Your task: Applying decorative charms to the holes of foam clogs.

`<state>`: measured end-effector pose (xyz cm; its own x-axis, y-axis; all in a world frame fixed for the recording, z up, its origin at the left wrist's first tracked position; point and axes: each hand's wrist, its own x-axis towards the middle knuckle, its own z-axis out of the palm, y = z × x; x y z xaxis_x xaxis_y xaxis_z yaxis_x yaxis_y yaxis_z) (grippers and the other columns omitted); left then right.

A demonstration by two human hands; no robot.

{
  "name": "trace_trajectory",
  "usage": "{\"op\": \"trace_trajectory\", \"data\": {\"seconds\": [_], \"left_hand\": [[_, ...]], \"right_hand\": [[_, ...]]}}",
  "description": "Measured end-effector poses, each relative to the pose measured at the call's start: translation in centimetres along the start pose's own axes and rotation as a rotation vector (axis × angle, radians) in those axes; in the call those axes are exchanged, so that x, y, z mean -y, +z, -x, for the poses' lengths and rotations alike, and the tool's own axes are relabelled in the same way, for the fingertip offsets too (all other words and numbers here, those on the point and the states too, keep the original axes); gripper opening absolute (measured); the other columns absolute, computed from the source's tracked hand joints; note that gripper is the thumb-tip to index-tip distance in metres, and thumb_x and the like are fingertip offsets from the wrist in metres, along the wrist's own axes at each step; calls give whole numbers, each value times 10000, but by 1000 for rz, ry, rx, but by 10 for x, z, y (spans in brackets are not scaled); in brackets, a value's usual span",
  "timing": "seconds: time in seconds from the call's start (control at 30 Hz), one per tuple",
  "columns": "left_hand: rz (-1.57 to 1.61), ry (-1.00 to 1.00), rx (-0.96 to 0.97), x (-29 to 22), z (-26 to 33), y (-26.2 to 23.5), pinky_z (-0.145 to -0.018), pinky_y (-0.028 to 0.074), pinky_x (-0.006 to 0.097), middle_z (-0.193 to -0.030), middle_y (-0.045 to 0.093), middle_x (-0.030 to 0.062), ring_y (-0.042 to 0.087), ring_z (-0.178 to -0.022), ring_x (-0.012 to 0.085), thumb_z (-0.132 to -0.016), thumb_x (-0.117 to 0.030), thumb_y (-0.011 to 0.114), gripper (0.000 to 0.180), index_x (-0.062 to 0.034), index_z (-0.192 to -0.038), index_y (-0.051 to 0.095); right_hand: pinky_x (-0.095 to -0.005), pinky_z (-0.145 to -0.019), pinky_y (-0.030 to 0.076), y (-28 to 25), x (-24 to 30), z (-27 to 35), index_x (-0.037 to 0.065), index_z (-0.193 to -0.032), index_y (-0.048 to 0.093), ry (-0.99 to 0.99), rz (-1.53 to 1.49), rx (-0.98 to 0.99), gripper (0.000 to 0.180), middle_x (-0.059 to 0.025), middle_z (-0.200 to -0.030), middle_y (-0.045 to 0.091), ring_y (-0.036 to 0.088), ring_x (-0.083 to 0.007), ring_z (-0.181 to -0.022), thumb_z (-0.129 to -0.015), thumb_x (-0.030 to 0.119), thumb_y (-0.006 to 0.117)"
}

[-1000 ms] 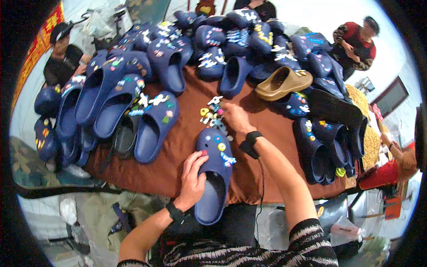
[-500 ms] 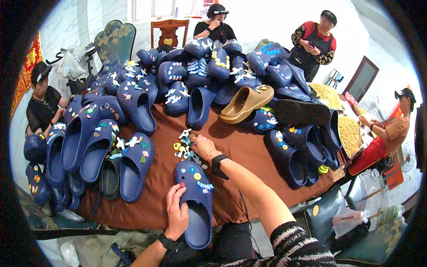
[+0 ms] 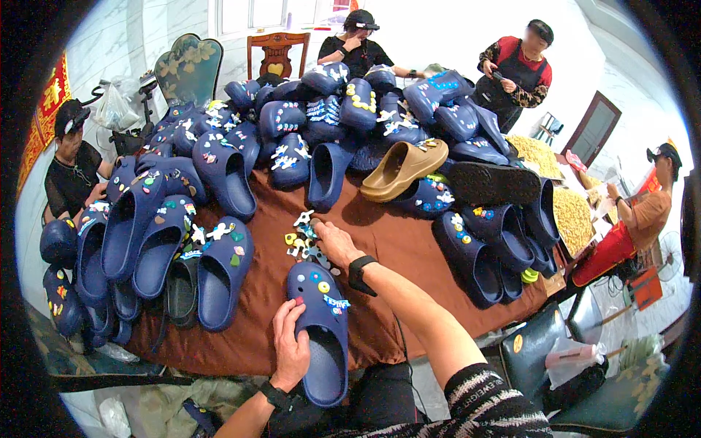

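Observation:
My left hand [image 3: 290, 343] is closed on the left side of a navy clog [image 3: 325, 365] at the table's near edge, toe pointing away from me. Round flower charms, a yellow one and a blue-white lettered charm [image 3: 336, 305] sit on its toe. A small red piece [image 3: 299, 301] shows at my left fingertips. Just beyond the toe lies a loose heap of shoe charms [image 3: 300, 235], white, yellow, black and pale blue. My right hand [image 3: 336, 244] reaches into the heap's right side with fingers bent and bunched; its fingertips are partly hidden, and what they pinch cannot be made out.
Navy clogs with charms are piled across the far side [image 3: 325, 117] and left side [image 3: 157, 241] of the brown cloth [image 3: 394, 321]. A tan clog [image 3: 405, 169] and more navy clogs [image 3: 475, 255] lie right. Several people sit or stand around the table.
My hands and the clog have barely moved. The person at the far side has stretched an arm toward the clog pile; the person at right has shifted their hands.

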<state>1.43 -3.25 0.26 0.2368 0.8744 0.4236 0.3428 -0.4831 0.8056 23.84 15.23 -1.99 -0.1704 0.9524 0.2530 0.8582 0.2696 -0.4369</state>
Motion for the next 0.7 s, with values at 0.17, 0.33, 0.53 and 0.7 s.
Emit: {"op": "trace_trajectory", "data": {"seconds": [0.17, 0.33, 0.53, 0.7], "left_hand": [[-19, 14, 1, -3, -1, 0, -1139, 309, 450, -1349, 506, 182, 436, -1307, 361, -788, 40, 457, 485, 4, -1263, 548], [-19, 20, -13, -3, -1, 1, -1140, 313, 455, -1343, 513, 174, 444, -1299, 365, -777, 65, 455, 498, -2, -1262, 548], [-28, 23, -12, -3, 1, -1, -1140, 317, 450, -1335, 517, 177, 445, -1302, 361, -772, 74, 452, 508, 1, -1266, 547], [-23, 32, -11, -4, 0, 1, -1138, 320, 452, -1341, 507, 186, 446, -1301, 365, -774, 74, 446, 507, 8, -1267, 544]], "right_hand": [[-507, -860, 477, 2, -3, 5, 39, -1117, 585, 73, -31, -28, 265, -228, -1032, 621, 605, -425, -1012, -869, 115, 639], [-510, -854, 488, -3, -3, 9, 27, -1058, 621, 58, -37, -6, 212, -234, -1029, 625, 611, -426, -1006, -874, 132, 635], [-530, -824, 487, -8, -6, 21, 10, -1020, 585, 70, -182, -33, 205, -257, -975, 652, 625, -434, -978, -884, 157, 626], [-540, -819, 480, -9, -17, 29, 11, -1024, 558, 136, -183, -96, 220, -260, -969, 663, 629, -446, -970, -884, 166, 629]]}}
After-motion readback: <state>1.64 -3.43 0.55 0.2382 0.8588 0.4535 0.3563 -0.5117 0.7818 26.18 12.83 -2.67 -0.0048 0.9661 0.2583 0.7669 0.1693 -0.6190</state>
